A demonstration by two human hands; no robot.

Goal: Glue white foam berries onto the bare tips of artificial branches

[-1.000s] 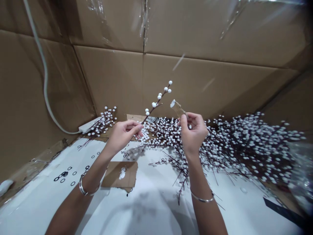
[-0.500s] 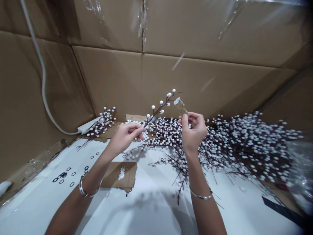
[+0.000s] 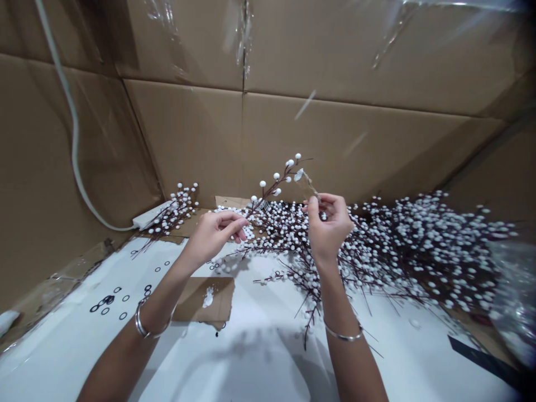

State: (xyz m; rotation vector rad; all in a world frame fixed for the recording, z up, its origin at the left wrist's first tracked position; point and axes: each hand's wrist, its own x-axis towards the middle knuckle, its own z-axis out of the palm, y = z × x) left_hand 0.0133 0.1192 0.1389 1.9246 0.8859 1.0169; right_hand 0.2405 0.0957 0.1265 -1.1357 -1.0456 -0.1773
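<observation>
My left hand [image 3: 215, 231] pinches the lower stem of a thin dark twig with white berries [image 3: 276, 177], held tilted up to the right. My right hand [image 3: 329, 226] is closed on a small brown cardboard strip [image 3: 307, 185] tipped with white paste. The strip's tip sits right at the twig's bare upper end. Both hands hover above a big heap of white-berry branches [image 3: 397, 251] lying on the white table [image 3: 259, 357].
Cardboard walls [image 3: 335, 139] enclose the back and sides. A cardboard piece with a white glue blob [image 3: 206, 298] lies near my left forearm. Small black rings [image 3: 113, 298] are scattered at left. A smaller berry bunch [image 3: 173, 215] and a white cable [image 3: 75, 139] sit at back left.
The twig has tilted lower and to the right, and the strip's pasted tip has come up against the twig's upper end. Both hands have barely shifted otherwise.
</observation>
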